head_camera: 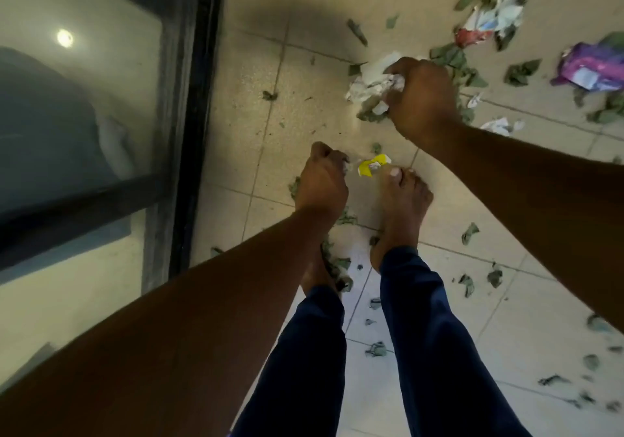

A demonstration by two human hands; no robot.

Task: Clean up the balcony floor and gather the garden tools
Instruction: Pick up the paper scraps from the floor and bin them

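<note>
I look straight down at a tiled balcony floor (pixel 256 139) littered with dry green leaves and paper scraps. My right hand (pixel 420 99) grips a bunch of crumpled white paper (pixel 371 80) mixed with leaves, held above the floor. My left hand (pixel 322 180) is curled low by my feet, with a bit of white scrap showing at its fingertips; what it holds is mostly hidden. A small yellow wrapper (pixel 373 165) lies on the tile between my left hand and the toes of my bare foot (pixel 401 207).
A red and white wrapper (pixel 486 21) and a purple packet (pixel 594 67) lie at the upper right among leaves. More leaf pieces (pixel 467 283) are scattered to the right and near my legs. A dark-framed glass panel (pixel 189 116) runs along the left.
</note>
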